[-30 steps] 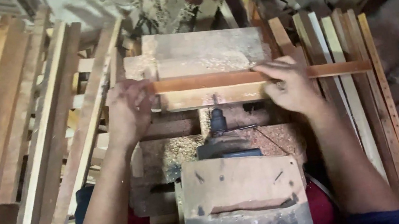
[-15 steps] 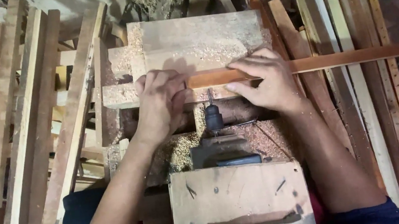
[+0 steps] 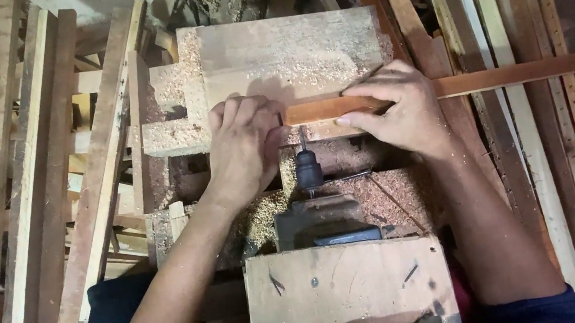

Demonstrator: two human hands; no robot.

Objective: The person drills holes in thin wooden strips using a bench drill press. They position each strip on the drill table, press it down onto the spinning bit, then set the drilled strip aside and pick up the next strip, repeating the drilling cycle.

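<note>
Stacks of long planks (image 3: 30,169) lean along the 9 o'clock side of a cramped workshop, and more boards (image 3: 528,148), one drilled with a row of small holes, stand at 3 o'clock. At centre, a sawdust-strewn wooden worktop (image 3: 286,51) lies toward 12 o'clock, while a wooden box (image 3: 349,296) housing a machine fills the 6 o'clock edge. From that machine a dark drill chuck (image 3: 308,170) points toward 12 o'clock, its thin bit aimed at a reddish wooden strip (image 3: 517,74) that runs across the worktop's near edge and reaches far out toward 3 o'clock. The person's left hand (image 3: 247,145) lies palm down, fingers curled, over the strip's 9 o'clock end, pressing it against the worktop. The right hand (image 3: 398,111) grips the strip just to the 3 o'clock side of the bit, fingers wrapped over the top and thumb beneath. Both forearms rise from 6 o'clock on either side of the box. Pale sawdust (image 3: 384,196) coats the surface around the chuck.
</note>
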